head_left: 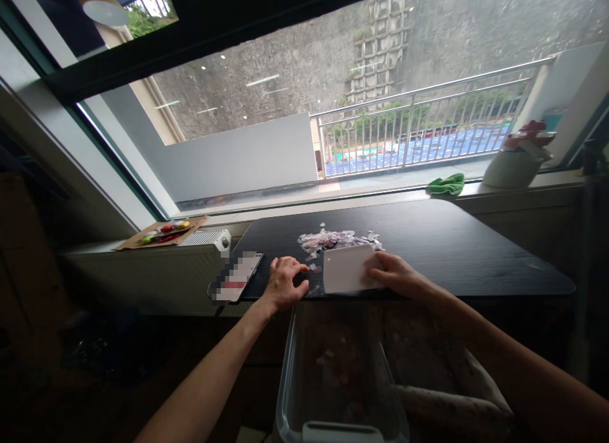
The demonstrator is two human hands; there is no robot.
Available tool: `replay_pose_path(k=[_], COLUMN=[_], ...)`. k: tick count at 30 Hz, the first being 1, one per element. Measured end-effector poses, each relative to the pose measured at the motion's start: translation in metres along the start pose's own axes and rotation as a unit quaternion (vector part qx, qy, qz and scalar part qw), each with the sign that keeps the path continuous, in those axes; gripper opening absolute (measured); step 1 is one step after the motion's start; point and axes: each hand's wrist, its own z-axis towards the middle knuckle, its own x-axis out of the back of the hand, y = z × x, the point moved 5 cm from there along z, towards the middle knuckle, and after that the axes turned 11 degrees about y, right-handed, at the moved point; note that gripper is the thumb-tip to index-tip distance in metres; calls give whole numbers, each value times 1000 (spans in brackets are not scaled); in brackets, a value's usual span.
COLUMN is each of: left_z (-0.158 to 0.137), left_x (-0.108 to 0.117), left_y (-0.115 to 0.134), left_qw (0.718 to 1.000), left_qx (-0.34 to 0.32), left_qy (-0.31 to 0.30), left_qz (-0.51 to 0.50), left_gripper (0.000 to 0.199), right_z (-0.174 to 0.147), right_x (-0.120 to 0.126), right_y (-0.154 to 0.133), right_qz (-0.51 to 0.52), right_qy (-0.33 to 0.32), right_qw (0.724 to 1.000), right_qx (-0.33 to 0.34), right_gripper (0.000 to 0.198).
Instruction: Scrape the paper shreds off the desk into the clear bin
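My right hand (384, 271) grips a flat white scraper (347, 269) by its right edge, thumb on its near face. The scraper stands tilted at the table's near edge and has a small hole in its upper left corner. Just behind it lies a loose pile of pale paper-like scraps (328, 240), partly hidden by the scraper. To the left, my left hand (287, 281) is by the table edge, fingers curved and thumb apart from the index finger, with nothing seen between them. A clear plastic bin (284, 392) sits below the edge, a few scraps inside.
The black table (428, 240) stands against a window sill. A phone (240, 275) lies at its left end. Beyond are a radiator (204, 240) bearing cardboard (128, 241) with small colourful items, a green cloth (446, 185) and a white container (511, 167).
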Motion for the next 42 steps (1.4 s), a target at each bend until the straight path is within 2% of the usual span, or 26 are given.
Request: replay_pose_path(k=[6, 12, 15, 21, 28, 35, 39, 42], left_z=[-7, -8, -9, -10, -9, -10, -10, -10], left_x=[0, 0, 0, 1, 2, 2, 2, 3], left_y=[-2, 2, 2, 4, 5, 4, 4, 5], left_qw=[999, 999, 999, 999, 999, 998, 998, 998], left_qx=[4, -10, -8, -11, -12, -13, -14, -15], left_qy=[45, 47, 45, 48, 53, 57, 59, 62], left_qz=[-10, 6, 8, 6, 6, 3, 2, 2], left_gripper=[23, 21, 18, 13, 12, 12, 12, 12], right_z=[-8, 17, 28, 27, 36, 21, 22, 25], right_x=[2, 0, -10, -19, -24, -17, -8, -11], right_y=[-12, -7, -9, -8, -15, -18, -17, -13], right_qz=[40, 33, -11, -52, -66, -25, -6, -8], right_qy=[-26, 80, 101, 64, 110, 12, 52, 63], right_qw=[999, 996, 994, 996, 991, 1000, 998, 997], right_qx=[-18, 2, 32, 30, 49, -1, -27, -36], right_gripper=[25, 22, 16, 12, 8, 13, 14, 12])
